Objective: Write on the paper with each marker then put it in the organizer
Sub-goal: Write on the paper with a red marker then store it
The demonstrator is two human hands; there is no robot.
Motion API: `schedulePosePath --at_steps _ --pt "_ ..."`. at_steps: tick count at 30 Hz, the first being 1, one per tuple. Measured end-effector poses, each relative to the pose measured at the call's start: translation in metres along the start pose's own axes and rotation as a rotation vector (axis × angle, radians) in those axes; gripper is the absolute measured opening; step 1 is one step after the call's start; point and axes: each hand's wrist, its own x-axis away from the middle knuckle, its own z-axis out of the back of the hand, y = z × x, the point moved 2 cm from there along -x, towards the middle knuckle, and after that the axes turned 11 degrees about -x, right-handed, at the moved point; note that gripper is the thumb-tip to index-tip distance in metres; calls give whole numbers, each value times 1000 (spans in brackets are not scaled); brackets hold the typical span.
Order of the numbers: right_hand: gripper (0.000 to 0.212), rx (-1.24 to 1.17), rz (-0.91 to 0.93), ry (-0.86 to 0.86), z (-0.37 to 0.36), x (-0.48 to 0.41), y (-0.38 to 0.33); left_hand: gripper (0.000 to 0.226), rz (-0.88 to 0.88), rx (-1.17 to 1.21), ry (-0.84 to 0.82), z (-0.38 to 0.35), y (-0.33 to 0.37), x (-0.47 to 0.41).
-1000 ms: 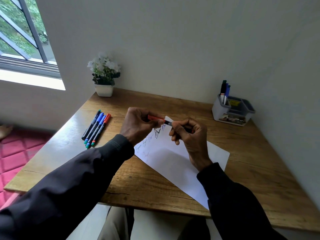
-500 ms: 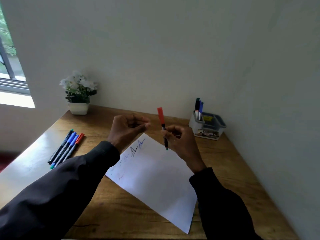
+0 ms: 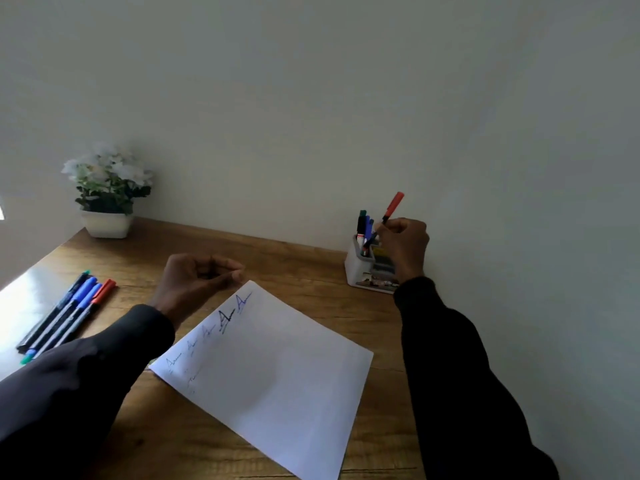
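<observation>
right hand pinches the red-capped marker, tip down at the organizer just beneath it. keep it upright, slide it in beside the pens standing there, no knocking. left hand hovers loosely curled, empty, by the paper. the marker's tip is hard to make out, and the right hand hides the organizer's far side.

The view was dim and slightly soft throughout. Daylight came from the left, leaving white glare on the left edge of the table. The flowers looked blurred, and wide-angle distortion stretched the edges.
</observation>
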Motion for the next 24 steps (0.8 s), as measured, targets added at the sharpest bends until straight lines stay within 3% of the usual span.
schedulePosePath --at_steps 7,24 --pt "17 204 -40 -36 -14 -18 18 17 29 28 8 5 -5 -1" --pt "23 301 -5 -18 -32 -4 32 18 27 12 -3 10 -8 -1"
